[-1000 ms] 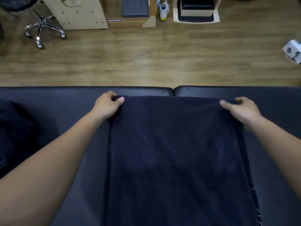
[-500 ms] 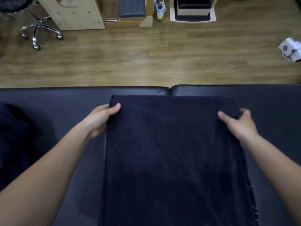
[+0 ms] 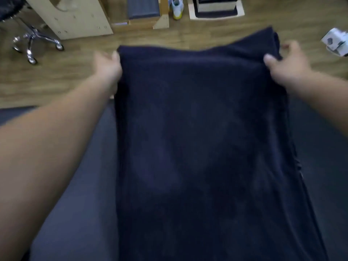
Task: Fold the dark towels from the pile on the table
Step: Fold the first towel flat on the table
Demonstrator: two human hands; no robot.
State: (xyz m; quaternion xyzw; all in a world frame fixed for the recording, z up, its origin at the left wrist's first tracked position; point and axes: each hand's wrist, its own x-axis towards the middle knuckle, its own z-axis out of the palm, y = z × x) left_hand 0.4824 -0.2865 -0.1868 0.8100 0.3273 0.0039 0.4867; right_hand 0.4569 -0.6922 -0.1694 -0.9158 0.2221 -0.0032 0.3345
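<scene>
Towel (image 3: 197,138): dark navy, one piece, spread between the two hands and running back toward the person. Its far edge is lifted and shows against the floor. The corner at the right hand stands higher and is bunched.

Table (image 3: 79,204): dark padded top, under and to either side of the towel, below both forearms.

Floor (image 3: 188,37): wood planks, beyond the hands.

Wooden panel (image 3: 79,17): pale, with screw heads, beyond the left hand.

Left hand (image 3: 108,65): grips the far left corner of the towel, thumb on the near face, fingers behind the cloth.

Right hand (image 3: 288,63): pinches the far right corner, thumb on the near face, fingers curled behind.

Stool (image 3: 32,40): chrome wheeled base, far to the left of the left hand.

White box (image 3: 337,43): on the floor, just to the right of the right hand; blurred.

Shoe (image 3: 177,6): white with a yellow sole, on the floor beyond the hands, between them.
</scene>
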